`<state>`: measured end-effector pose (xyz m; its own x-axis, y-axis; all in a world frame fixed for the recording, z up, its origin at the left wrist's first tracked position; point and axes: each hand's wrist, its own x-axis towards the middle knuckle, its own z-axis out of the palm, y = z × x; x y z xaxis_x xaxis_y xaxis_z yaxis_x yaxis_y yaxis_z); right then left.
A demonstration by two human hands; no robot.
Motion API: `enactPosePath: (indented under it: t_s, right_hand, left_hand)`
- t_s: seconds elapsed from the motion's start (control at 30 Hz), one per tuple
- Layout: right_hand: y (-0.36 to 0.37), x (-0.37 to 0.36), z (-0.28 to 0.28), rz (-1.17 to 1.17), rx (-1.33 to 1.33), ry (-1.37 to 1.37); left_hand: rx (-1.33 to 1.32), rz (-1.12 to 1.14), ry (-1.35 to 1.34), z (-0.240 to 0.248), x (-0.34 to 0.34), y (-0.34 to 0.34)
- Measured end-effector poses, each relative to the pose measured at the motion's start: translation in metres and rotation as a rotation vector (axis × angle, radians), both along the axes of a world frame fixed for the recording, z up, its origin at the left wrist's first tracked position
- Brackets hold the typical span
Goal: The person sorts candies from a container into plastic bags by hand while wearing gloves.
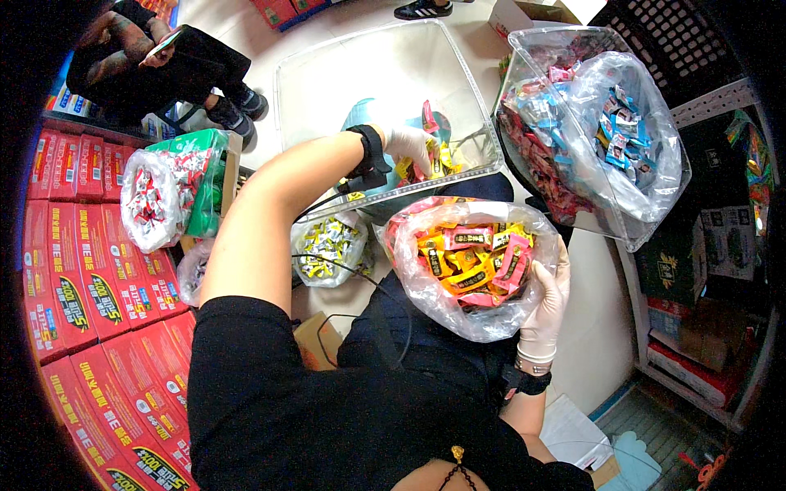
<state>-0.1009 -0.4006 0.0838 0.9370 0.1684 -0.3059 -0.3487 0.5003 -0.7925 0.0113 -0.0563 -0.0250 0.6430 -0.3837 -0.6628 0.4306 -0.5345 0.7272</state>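
My right hand (550, 299), in a white glove, grips the side of a clear plastic bag (483, 327). Inside it lie wrapped candies (471, 260) in yellow, orange and pink-red. My left hand (409, 150), gloved too, reaches over the near edge of a clear plastic bin (327, 82), its fingers curled on several yellow-wrapped candies (442, 161) near the bin's right corner. One red-wrapped candy (429, 116) stands up just beyond those fingers. The left fingertips are partly hidden among the candies.
At the right, a tilted clear bin (512, 90) holds a bag of blue-wrapped candies (626, 139). Bags of yellow-white (329, 248) and red-white candies (151, 200) stand left. Red cartons (90, 278) are stacked there. A seated person (155, 69) is at far left; shelves (704, 344) line the right.
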Motion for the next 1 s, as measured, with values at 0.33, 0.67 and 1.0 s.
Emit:
enactPosePath:
  t_s: [0.33,0.67,1.0]
  right_hand:
    - [0.001,-0.002,0.002,0.001,-0.023,0.000]
    - [0.002,-0.001,0.006,0.006,-0.019,-0.012]
    - [-0.001,0.000,0.002,0.016,-0.023,-0.041]
  left_hand:
    - [-0.121,0.115,0.154,0.032,0.000,-0.015]
    - [-0.049,-0.025,0.135,0.026,0.000,-0.003]
    - [-0.125,0.205,-0.255,0.113,-0.007,0.038]
